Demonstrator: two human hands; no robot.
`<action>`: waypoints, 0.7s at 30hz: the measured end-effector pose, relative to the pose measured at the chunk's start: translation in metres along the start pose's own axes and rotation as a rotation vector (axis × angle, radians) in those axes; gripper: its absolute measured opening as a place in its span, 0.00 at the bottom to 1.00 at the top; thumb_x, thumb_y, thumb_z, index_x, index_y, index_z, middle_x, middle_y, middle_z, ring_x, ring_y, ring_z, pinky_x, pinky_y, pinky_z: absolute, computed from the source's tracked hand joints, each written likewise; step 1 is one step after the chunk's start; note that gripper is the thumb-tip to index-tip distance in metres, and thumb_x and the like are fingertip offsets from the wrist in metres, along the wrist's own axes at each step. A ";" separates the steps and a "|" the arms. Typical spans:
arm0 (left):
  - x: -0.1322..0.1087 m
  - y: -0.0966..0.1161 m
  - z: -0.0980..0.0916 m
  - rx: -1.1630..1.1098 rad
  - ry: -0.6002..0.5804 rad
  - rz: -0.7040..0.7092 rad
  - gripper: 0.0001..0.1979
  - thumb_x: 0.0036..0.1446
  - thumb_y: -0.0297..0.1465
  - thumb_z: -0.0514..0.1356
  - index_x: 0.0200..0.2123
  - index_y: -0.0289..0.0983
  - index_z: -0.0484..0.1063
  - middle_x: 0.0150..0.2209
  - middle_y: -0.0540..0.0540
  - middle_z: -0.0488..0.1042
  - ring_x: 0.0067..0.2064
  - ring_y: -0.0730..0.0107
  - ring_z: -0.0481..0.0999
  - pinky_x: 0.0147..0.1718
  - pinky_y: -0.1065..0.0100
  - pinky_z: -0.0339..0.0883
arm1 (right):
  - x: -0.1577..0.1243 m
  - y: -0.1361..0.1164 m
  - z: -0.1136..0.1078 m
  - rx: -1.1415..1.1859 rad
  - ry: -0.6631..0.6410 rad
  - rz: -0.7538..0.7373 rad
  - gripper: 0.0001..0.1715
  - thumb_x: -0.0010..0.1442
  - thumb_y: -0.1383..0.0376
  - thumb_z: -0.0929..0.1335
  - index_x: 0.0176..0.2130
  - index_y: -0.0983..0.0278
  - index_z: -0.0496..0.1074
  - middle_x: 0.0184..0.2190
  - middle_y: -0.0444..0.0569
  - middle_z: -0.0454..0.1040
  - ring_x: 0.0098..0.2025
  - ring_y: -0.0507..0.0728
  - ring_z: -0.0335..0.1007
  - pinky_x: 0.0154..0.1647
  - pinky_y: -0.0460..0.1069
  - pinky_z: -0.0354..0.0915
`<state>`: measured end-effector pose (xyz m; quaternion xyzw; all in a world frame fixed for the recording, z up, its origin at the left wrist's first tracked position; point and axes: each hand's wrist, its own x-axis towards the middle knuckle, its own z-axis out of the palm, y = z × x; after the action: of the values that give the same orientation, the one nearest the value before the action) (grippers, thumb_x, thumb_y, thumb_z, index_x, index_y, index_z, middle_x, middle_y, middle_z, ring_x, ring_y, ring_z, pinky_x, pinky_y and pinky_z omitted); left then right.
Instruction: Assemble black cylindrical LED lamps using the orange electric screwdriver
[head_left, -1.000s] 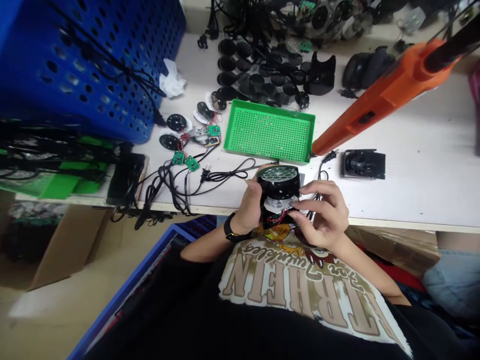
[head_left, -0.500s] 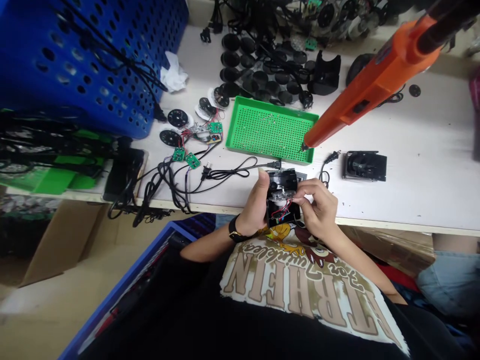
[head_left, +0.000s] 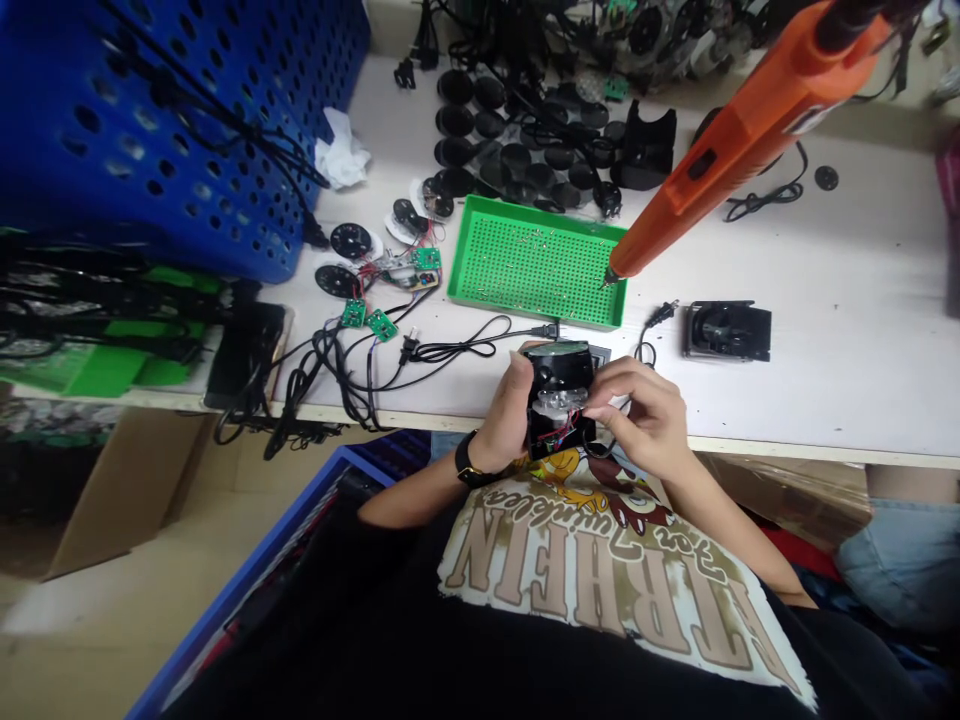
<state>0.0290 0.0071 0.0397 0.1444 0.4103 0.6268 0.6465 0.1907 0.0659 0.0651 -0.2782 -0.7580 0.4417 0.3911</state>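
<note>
My left hand (head_left: 507, 420) is wrapped round the left side of a black plastic housing (head_left: 559, 368), held over the table's front edge. A clear round part (head_left: 562, 400) with red wires (head_left: 564, 428) under it sits in the open middle of the housing. My right hand (head_left: 643, 415) is closed at the housing's right side, its thumb and forefinger pinched at the edge of the clear part and the wires. Exactly what is between those fingertips is too small to make out. A black cord hangs below the right fingers.
Beyond my hands is a green tray (head_left: 459, 262) with small screws, under an orange electric screwdriver (head_left: 697, 170). A second black housing (head_left: 727, 332) stands to the right. Circuit boards (head_left: 382, 324) and cords (head_left: 465, 345) lie left, beside a blue perforated crate (head_left: 247, 200).
The housing has tipped slightly, so its curved top shows more. My right hand stays pinched at the clear part, a little further right. The hanging screwdriver has swung and turned.
</note>
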 end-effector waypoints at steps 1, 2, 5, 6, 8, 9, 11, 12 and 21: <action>0.000 -0.001 -0.002 0.039 -0.001 0.065 0.37 0.57 0.67 0.57 0.48 0.40 0.76 0.48 0.42 0.82 0.55 0.51 0.80 0.55 0.53 0.74 | 0.001 -0.002 -0.004 0.033 -0.011 0.012 0.05 0.64 0.68 0.74 0.39 0.58 0.77 0.37 0.45 0.77 0.40 0.56 0.76 0.43 0.54 0.72; 0.000 -0.002 -0.004 0.078 -0.013 0.120 0.37 0.58 0.67 0.56 0.48 0.40 0.76 0.49 0.42 0.81 0.55 0.51 0.80 0.55 0.52 0.72 | 0.003 -0.005 -0.008 0.048 -0.006 0.017 0.05 0.63 0.67 0.75 0.41 0.58 0.77 0.38 0.46 0.77 0.41 0.57 0.76 0.43 0.55 0.72; 0.000 -0.001 -0.008 0.196 -0.106 0.210 0.39 0.58 0.68 0.54 0.50 0.40 0.75 0.50 0.40 0.80 0.54 0.50 0.79 0.57 0.51 0.70 | 0.007 -0.012 -0.013 -0.019 0.033 -0.030 0.11 0.60 0.67 0.78 0.42 0.57 0.78 0.40 0.46 0.76 0.43 0.57 0.75 0.45 0.56 0.73; 0.000 0.000 -0.009 0.238 -0.139 0.231 0.40 0.58 0.69 0.53 0.51 0.40 0.75 0.50 0.39 0.79 0.53 0.49 0.78 0.56 0.50 0.70 | 0.009 -0.014 -0.014 -0.049 0.038 -0.048 0.12 0.59 0.67 0.78 0.42 0.56 0.78 0.41 0.46 0.76 0.43 0.57 0.75 0.45 0.56 0.73; -0.001 0.004 -0.009 0.301 -0.190 0.269 0.43 0.56 0.70 0.52 0.52 0.39 0.75 0.49 0.38 0.78 0.52 0.47 0.78 0.55 0.49 0.71 | 0.012 -0.017 -0.013 -0.070 0.050 -0.053 0.13 0.58 0.65 0.79 0.42 0.56 0.78 0.43 0.46 0.74 0.46 0.58 0.74 0.48 0.56 0.73; -0.001 0.006 -0.010 0.320 -0.208 0.286 0.43 0.55 0.71 0.52 0.52 0.39 0.75 0.49 0.38 0.78 0.52 0.47 0.78 0.55 0.49 0.71 | 0.013 -0.018 -0.012 -0.061 0.060 -0.042 0.13 0.58 0.64 0.80 0.42 0.56 0.77 0.44 0.47 0.73 0.47 0.58 0.74 0.50 0.57 0.73; -0.001 0.009 -0.010 0.337 -0.238 0.307 0.44 0.54 0.71 0.52 0.52 0.40 0.75 0.50 0.38 0.78 0.51 0.47 0.78 0.54 0.48 0.72 | 0.015 -0.019 -0.010 -0.027 0.077 0.001 0.16 0.57 0.62 0.80 0.42 0.56 0.75 0.49 0.48 0.72 0.51 0.60 0.73 0.55 0.60 0.72; -0.001 0.010 -0.010 0.342 -0.252 0.314 0.44 0.54 0.71 0.52 0.52 0.40 0.75 0.50 0.38 0.78 0.51 0.46 0.79 0.54 0.48 0.72 | 0.016 -0.019 -0.009 -0.008 0.081 0.029 0.18 0.56 0.61 0.81 0.42 0.57 0.74 0.51 0.49 0.71 0.53 0.61 0.72 0.56 0.61 0.72; 0.000 0.009 -0.011 0.246 -0.322 0.227 0.50 0.46 0.76 0.54 0.52 0.39 0.74 0.49 0.39 0.81 0.52 0.42 0.80 0.54 0.47 0.73 | 0.023 -0.028 -0.002 0.172 -0.005 0.207 0.25 0.55 0.59 0.81 0.45 0.55 0.67 0.62 0.50 0.64 0.62 0.63 0.69 0.62 0.63 0.72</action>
<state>0.0147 0.0047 0.0394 0.3656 0.3560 0.6096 0.6066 0.1779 0.0722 0.0988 -0.3192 -0.6857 0.5435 0.3640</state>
